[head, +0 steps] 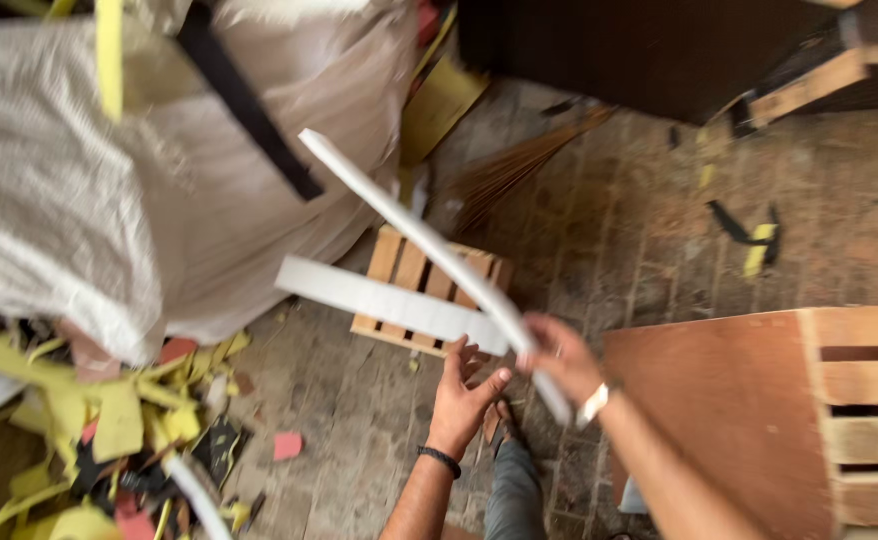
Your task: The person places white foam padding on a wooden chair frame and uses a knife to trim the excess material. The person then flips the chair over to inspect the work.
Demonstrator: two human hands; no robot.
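White foam strips, two, long and flat: one (429, 245) runs diagonally from upper left down to the right hand (559, 358), which closes its fingers around it near the lower end; the other (389, 300) lies nearly level, its right end by the left hand (464, 395), whose fingers are spread and whose thumb presses up at the strip's underside. The strips cross just above the hands, held in the air over a small wooden slatted pallet (429, 285) on the brick floor (639, 230). Nearby: large white woven sack (89, 190) to the left, heap of yellow, red and black offcuts (109, 430) at lower left, twig broom (519, 165) behind, plywood board (719, 400) and wooden crate (864, 410) at right. Risk, as judged: the level strip has only a loose, open-fingered hold and could slip or droop to the floor; the long diagonal strip could bend or snag on the sack. Unclear: motion blur softens both strips, the diagonal strip's tip below the right hand is smeared, and whether the left fingers truly grip cannot be told
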